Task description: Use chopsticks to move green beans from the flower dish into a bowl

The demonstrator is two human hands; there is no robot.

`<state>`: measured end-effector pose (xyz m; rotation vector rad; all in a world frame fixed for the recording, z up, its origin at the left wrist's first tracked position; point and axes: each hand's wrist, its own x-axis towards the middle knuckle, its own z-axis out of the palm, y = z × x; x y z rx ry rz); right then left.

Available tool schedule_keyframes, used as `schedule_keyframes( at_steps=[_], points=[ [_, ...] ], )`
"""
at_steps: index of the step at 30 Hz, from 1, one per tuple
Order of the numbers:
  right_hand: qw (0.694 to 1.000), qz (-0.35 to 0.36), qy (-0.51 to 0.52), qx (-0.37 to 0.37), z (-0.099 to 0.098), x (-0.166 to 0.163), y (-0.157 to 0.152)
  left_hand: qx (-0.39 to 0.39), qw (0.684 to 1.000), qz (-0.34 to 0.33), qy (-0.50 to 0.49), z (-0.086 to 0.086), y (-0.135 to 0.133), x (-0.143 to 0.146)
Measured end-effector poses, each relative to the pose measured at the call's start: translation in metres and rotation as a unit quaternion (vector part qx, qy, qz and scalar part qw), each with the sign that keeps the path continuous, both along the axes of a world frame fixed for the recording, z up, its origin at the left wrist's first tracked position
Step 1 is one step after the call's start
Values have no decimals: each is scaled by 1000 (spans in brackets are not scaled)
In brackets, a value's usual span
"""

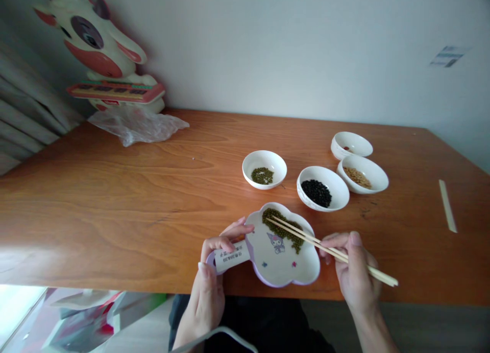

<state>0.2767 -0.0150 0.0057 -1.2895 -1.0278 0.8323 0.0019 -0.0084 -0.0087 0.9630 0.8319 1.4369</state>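
My left hand [210, 276] grips the short handle of a lilac-rimmed, cloud-shaped plate [264, 276] near the table's front edge. A paper label [231, 257] is stuck on that handle. Green mung beans [285, 230] lie along the plate's far side, above a printed cartoon figure. In my right hand [354, 266] is a pair of wooden chopsticks [321, 242]. Their tips reach in among the beans at the far left of the pile; whether a bean is between them is too small to tell. Just behind the plate stands a white bowl [276, 161] holding more mung beans [262, 175].
Right of it, white bowls hold black beans [317, 192], tan beans or kernels [357, 177] and a few reddish pieces [347, 148]. A pale strip [447, 206] lies far right. At the back left are a cow-shaped toy keyboard [115, 90] and a clear plastic bag [140, 125].
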Motion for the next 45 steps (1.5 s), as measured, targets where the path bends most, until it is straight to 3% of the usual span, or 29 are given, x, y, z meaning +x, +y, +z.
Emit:
schedule_keyframes(
  at_steps=[12, 20, 26, 31, 40, 45],
  points=[
    [1000, -10, 25, -16, 0, 0, 3, 7, 1000, -1, 5, 0, 0, -1],
    [995, -9, 93, -35, 6, 0, 16, -4, 1000, -9, 20, 4, -2, 0],
    [990, -20, 128, -57, 10, 1, 19, 33, 999, -31, 4, -2, -2, -3],
    [988, 10, 146, -41, 12, 4, 11, 28, 999, -26, 4, -1, -1, -3],
    [999, 34, 14, 17, 3, -6, 2, 12, 1000, -11, 10, 3, -1, -2],
    [999, 22, 13, 31, 2, -7, 1, 28, 999, -18, 15, 4, 0, 0]
  ],
)
